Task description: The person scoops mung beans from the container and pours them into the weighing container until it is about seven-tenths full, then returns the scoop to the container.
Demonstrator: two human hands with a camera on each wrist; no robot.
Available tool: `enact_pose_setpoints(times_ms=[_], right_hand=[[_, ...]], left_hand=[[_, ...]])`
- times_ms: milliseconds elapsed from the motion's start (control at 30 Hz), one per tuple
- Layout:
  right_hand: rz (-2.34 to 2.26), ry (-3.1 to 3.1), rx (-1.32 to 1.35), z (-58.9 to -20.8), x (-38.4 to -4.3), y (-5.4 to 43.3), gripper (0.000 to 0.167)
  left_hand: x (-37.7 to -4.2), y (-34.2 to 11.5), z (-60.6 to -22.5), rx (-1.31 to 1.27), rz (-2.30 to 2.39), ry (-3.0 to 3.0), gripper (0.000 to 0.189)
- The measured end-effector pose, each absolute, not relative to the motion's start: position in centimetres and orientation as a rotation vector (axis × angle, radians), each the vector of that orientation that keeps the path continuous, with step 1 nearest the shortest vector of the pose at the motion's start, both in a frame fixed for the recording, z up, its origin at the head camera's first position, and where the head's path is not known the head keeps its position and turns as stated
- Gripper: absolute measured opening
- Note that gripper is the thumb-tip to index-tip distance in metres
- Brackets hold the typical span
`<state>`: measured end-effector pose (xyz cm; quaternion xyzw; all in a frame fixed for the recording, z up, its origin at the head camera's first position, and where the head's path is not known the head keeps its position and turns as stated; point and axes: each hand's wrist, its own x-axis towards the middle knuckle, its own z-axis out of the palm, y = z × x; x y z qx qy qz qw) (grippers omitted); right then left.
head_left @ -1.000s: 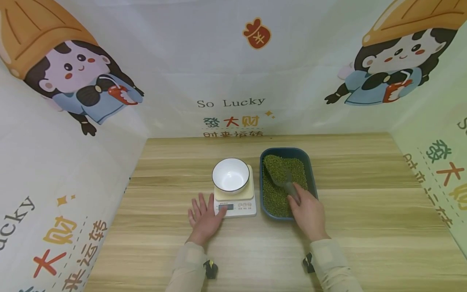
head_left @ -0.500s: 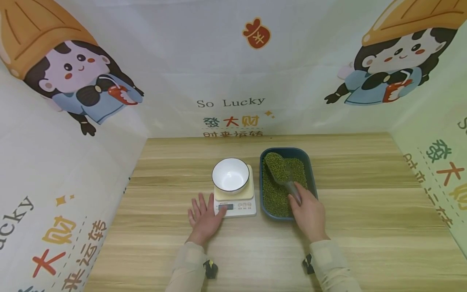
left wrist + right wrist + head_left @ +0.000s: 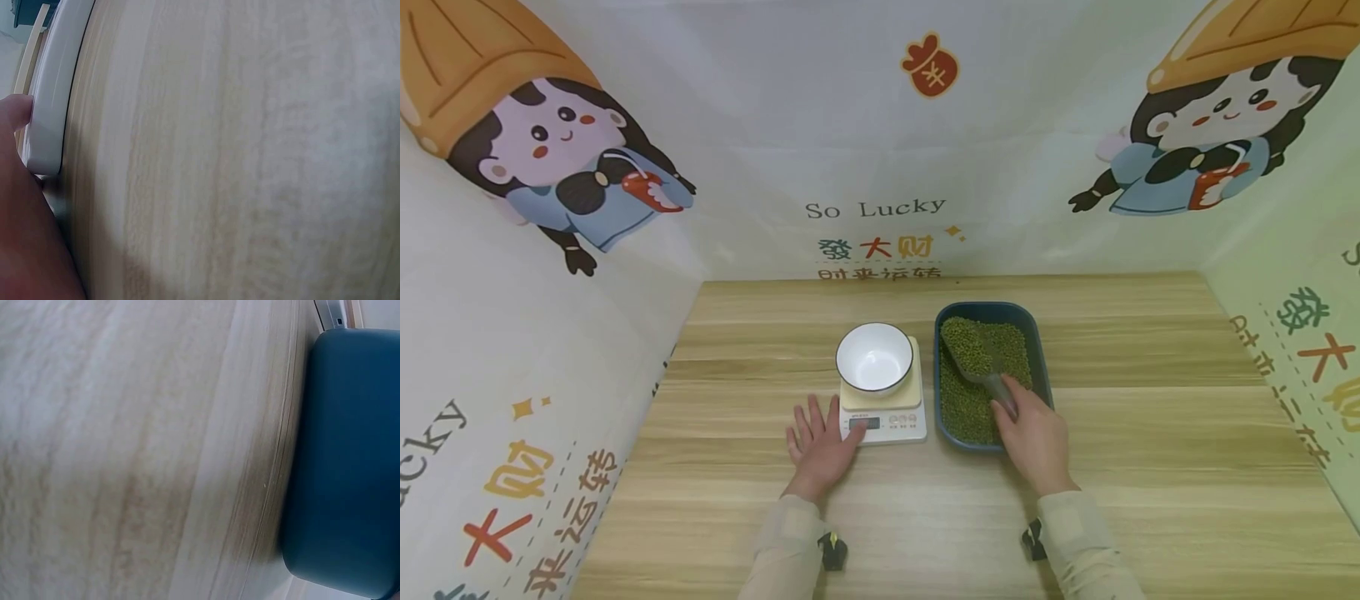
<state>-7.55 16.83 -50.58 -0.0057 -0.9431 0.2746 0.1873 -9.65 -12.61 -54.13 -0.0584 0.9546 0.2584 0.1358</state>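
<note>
My right hand [image 3: 1036, 437] grips the handle of a grey scoop [image 3: 997, 387] over a blue bin [image 3: 1043, 367]. Small green beans [image 3: 966, 417] fill much of that bin, and more of them lie heaped in the scoop. On the left, a white kitchen scale [image 3: 887, 432] bears a white bowl [image 3: 874, 358] with a dark rim, and nothing shows inside the bowl. My left hand [image 3: 822, 450] lies at the scale's left front corner with fingers spread and straight, its thumb over the edge of the display. In the left wrist view the thumb [image 3: 19, 111] touches the scale's top edge.
Scale and bin stand side by side on a wood-grain table [image 3: 1150, 417], with a narrow gap between them. Printed white cloth [image 3: 760, 125] walls in the table at the back and on both sides. The bin's outer wall [image 3: 350, 456] rises close to the right wrist camera.
The scoop rises and tilts a little, then dips slightly again over the beans in the right hand. The left hand, scale, bowl and bin keep their places.
</note>
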Motion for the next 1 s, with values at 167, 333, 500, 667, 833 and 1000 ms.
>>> enact_pose_setpoints(times_ms=[167,333,500,667,833,1000], right_hand=[[0.758,-2.666,-0.013,-50.53,-7.60,16.85,0.042],[0.759,-2.692,-0.028,-50.53,-7.65,16.82,0.042],[0.762,-2.686,-0.035,-50.62,-7.74,16.82,0.042],[0.766,-2.687,-0.036,-50.58,-7.68,16.84,0.042],[0.769,-2.696,-0.040,-50.49,-7.63,16.82,0.043],[0.768,-2.696,-0.038,-50.54,-7.65,16.83,0.043]], left_hand=[[-9.69,-12.59,-54.11,-0.171,0.741,2.765,0.078],[-9.73,-12.58,-54.10,-0.176,0.723,2.764,0.077],[-9.81,-12.55,-54.08,-0.172,0.729,2.767,0.077],[-9.71,-12.50,-54.00,-0.168,0.738,2.774,0.077],[-9.66,-12.48,-53.98,-0.160,0.737,2.778,0.077],[-9.72,-12.48,-53.96,-0.176,0.729,2.770,0.077]])
